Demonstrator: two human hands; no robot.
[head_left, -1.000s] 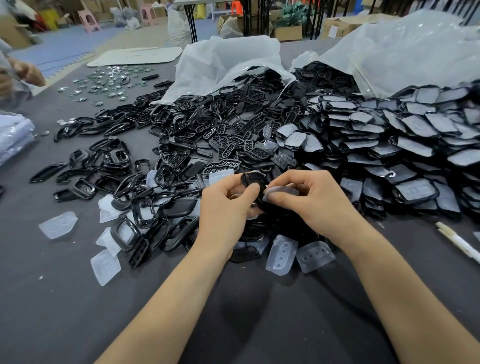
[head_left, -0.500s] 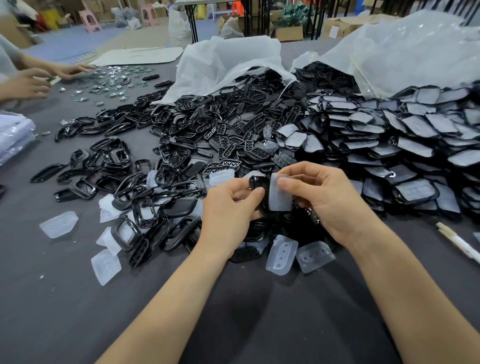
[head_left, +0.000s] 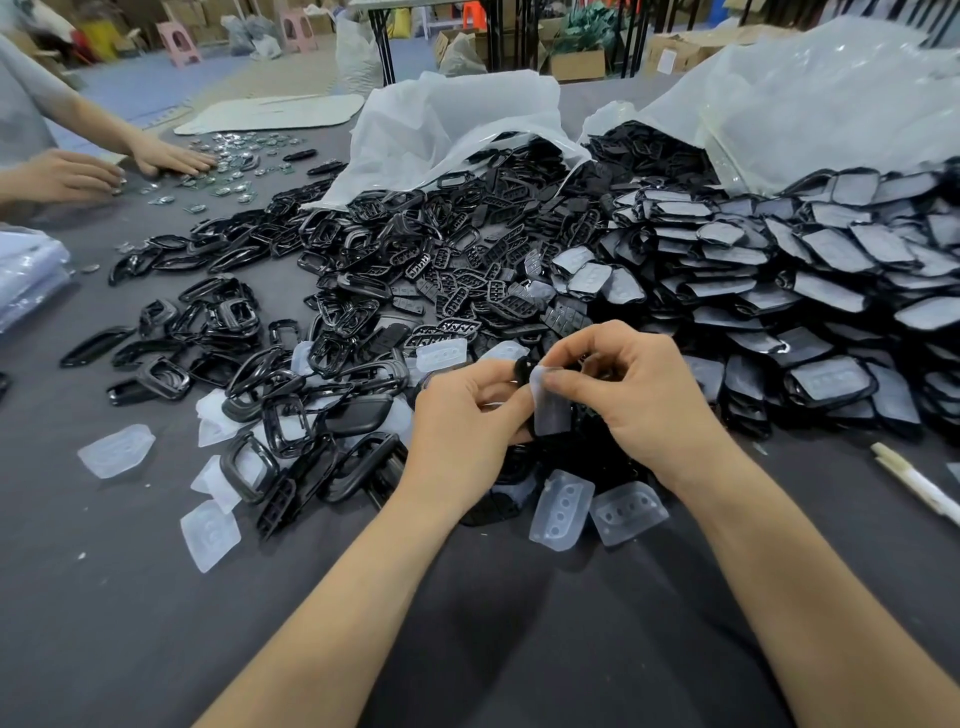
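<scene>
Head view: both hands meet over the middle of the table (head_left: 156, 597), a little toward its near edge, above a small heap of black parts. The left hand (head_left: 462, 415) has its fingers curled and grips a black shell (head_left: 522, 369) between thumb and fingers; only the shell's upper rim shows between the two hands. The right hand (head_left: 639, 400) pinches a clear rubber pad (head_left: 553, 405) between thumb and forefinger, its other fingers bent above. The pad hangs upright, touching the shell and the left thumb.

Just below the hands, toward the near edge, two loose clear pads (head_left: 561, 509) lie side by side. More of them lie scattered toward the left edge, one (head_left: 117, 449) well apart from the rest. Loose black frames (head_left: 311, 395) spread from the hands out to the left. To the right, stacked covered shells (head_left: 831, 270) run in overlapping rows up to the right edge. Behind these, toward the far edge, two white plastic bags (head_left: 457, 124) lie open and spill black parts onto the table. A white pen (head_left: 919, 486) lies near the right edge. At the far left corner, another person's hands (head_left: 166, 158) rest among small shiny metal pieces (head_left: 234, 156).
</scene>
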